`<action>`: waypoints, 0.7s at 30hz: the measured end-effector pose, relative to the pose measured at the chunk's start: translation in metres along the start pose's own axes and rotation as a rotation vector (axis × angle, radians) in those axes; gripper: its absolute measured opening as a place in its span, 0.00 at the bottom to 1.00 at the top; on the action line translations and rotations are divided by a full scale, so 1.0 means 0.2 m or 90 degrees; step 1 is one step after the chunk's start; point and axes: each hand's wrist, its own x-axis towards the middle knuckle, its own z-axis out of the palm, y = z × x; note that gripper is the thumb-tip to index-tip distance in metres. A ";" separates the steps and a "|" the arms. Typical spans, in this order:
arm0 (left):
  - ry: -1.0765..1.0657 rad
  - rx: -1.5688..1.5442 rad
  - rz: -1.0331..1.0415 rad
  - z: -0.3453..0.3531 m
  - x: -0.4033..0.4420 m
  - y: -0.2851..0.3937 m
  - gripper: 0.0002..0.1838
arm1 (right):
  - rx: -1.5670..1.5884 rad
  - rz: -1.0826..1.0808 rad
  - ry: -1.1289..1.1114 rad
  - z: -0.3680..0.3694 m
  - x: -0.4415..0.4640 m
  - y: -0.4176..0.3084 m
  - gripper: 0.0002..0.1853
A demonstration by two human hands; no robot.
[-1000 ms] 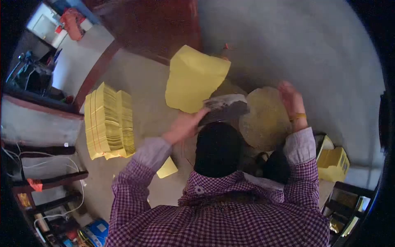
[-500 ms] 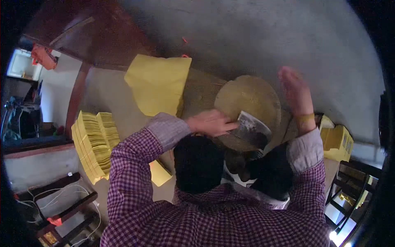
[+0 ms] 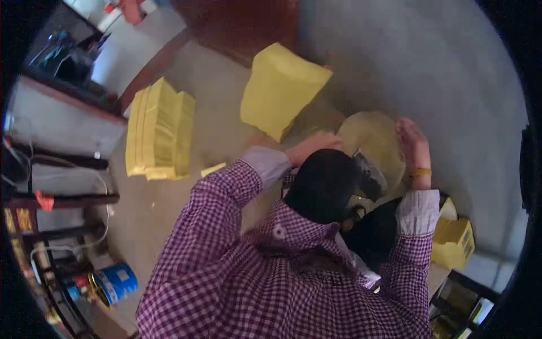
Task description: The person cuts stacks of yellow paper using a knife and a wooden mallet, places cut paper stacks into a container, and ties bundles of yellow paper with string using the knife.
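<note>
A round tan block (image 3: 368,133) stands ahead of me, against the grey wall. On its near part lies a dark flat piece with a pale edge (image 3: 371,178); its kind is unclear. My left hand (image 3: 314,147) is at the block's left side, fingers stretched towards it and partly hidden by a dark cap (image 3: 323,186). My right hand (image 3: 414,144) is raised at the block's right edge, slightly blurred, its fingers apart from the dark piece and nothing visible in them. A stack of yellow paper (image 3: 279,90) is beyond my left hand.
Bundled yellow paper (image 3: 160,130) stands on the floor at left, with a small yellow piece (image 3: 213,169) nearer. A yellow box (image 3: 453,243) is at right. Dark wooden frames with a white cable (image 3: 68,169) and a blue tin (image 3: 117,282) are at lower left.
The view has turned, shifting the paper and block rightwards. My right hand has come down from above towards the block's edge. My left fingers have moved away from the dark piece.
</note>
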 end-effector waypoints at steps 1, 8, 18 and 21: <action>0.005 0.006 -0.019 -0.04 -0.07 0.06 0.12 | -0.057 -0.077 -0.029 0.01 0.01 0.01 0.13; 0.504 0.233 -0.910 0.02 -1.63 0.13 0.17 | -0.095 -0.068 0.024 0.09 -0.04 0.02 0.13; 0.731 -0.355 -1.220 0.00 -2.59 0.23 0.19 | 0.017 -0.033 0.069 0.02 -0.04 0.14 0.14; 0.813 -0.523 -1.152 0.02 -2.54 0.19 0.19 | 0.046 -0.043 0.070 -0.03 -0.06 0.24 0.15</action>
